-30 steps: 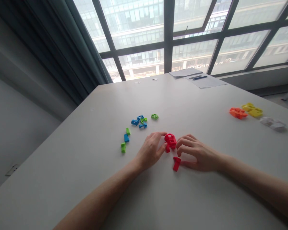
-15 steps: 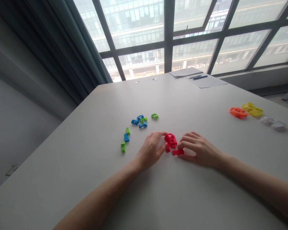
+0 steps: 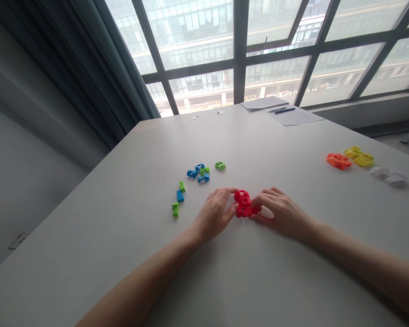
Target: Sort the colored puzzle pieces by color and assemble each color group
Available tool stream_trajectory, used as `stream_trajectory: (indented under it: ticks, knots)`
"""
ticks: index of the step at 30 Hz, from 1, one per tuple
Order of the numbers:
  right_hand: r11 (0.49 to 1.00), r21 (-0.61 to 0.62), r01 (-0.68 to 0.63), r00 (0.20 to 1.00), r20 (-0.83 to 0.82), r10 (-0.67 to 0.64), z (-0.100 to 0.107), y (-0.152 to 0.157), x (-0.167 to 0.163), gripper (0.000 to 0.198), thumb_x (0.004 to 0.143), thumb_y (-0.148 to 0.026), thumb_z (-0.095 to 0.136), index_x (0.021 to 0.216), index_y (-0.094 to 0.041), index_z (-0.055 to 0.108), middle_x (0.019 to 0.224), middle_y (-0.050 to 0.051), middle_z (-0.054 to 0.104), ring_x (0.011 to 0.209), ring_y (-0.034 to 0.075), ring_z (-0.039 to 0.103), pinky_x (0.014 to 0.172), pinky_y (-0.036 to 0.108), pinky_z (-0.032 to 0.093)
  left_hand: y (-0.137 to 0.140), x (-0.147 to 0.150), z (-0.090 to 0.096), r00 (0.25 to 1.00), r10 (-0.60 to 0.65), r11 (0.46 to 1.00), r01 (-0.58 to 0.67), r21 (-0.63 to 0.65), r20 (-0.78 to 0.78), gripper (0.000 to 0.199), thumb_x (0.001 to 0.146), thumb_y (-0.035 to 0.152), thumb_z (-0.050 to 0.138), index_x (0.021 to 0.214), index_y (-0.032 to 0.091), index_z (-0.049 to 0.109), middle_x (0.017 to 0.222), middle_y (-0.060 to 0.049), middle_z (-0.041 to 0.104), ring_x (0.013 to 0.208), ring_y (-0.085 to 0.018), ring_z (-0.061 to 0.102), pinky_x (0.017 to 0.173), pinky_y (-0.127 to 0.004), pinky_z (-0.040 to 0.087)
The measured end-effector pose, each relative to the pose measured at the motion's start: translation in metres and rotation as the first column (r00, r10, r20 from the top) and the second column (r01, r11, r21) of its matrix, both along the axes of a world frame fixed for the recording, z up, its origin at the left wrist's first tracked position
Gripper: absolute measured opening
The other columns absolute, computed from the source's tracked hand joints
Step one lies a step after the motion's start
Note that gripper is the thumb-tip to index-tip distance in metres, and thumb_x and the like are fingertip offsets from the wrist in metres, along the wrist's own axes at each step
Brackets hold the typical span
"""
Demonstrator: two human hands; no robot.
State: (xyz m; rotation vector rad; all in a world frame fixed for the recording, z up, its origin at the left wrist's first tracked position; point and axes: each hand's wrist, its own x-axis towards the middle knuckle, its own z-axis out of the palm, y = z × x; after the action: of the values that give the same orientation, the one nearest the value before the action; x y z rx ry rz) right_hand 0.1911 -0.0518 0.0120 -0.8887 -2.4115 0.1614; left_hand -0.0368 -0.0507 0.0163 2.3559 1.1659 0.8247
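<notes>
Between my hands, just above or on the white table [image 3: 204, 281], is a red plastic toy car body [image 3: 242, 198]. My left hand [image 3: 215, 211] pinches its left side between thumb and fingers. My right hand [image 3: 281, 212] grips a smaller red plastic piece [image 3: 254, 210], which meets the car body's lower right side. Fingers partly cover both red parts, so whether they are joined cannot be seen. To the left of my left hand lie a green block [image 3: 175, 209], a blue block [image 3: 180, 196] and another green block [image 3: 182, 186].
Beyond my left hand sit several blue and green pieces [image 3: 203, 178] and a green car body [image 3: 220, 165]. At the right are orange pieces [image 3: 338, 161], yellow pieces [image 3: 363, 159] and white pieces [image 3: 395, 177]. Papers [image 3: 300, 117] with a pen [image 3: 284, 110] lie near the window.
My right hand has moved slightly left, bringing the small red piece from apart to against the red car body. My left hand has stayed almost still.
</notes>
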Motion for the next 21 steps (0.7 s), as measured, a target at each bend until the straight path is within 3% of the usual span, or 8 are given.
stream_trajectory:
  ticks: [8,21]
  knots:
    - [0.999,-0.044,0.011,0.998,-0.055,-0.013,0.0013,-0.0039,-0.0005,0.011,0.084,-0.019,0.06,0.093,-0.021,0.056,0.083,0.001,0.067,0.075,0.015,0.06,0.081,0.032,0.042,-0.0003,-0.0003,0.0007,1.0,0.002,1.0,-0.002,-0.007,0.001,0.03,0.089,0.017,0.056,0.119,0.02,0.052,0.12,-0.008,0.063,0.116,-0.024,0.055,0.104,-0.043,0.041]
    - [0.996,-0.066,0.052,0.998,-0.013,-0.053,0.0009,-0.0036,0.0005,0.013,0.085,-0.024,0.061,0.096,-0.021,0.055,0.084,0.003,0.066,0.076,0.018,0.06,0.082,0.034,0.043,-0.0012,0.0002,0.0023,1.0,0.006,1.0,-0.006,-0.008,-0.001,0.029,0.089,0.018,0.056,0.118,0.019,0.053,0.119,-0.009,0.064,0.116,-0.024,0.056,0.102,-0.043,0.043]
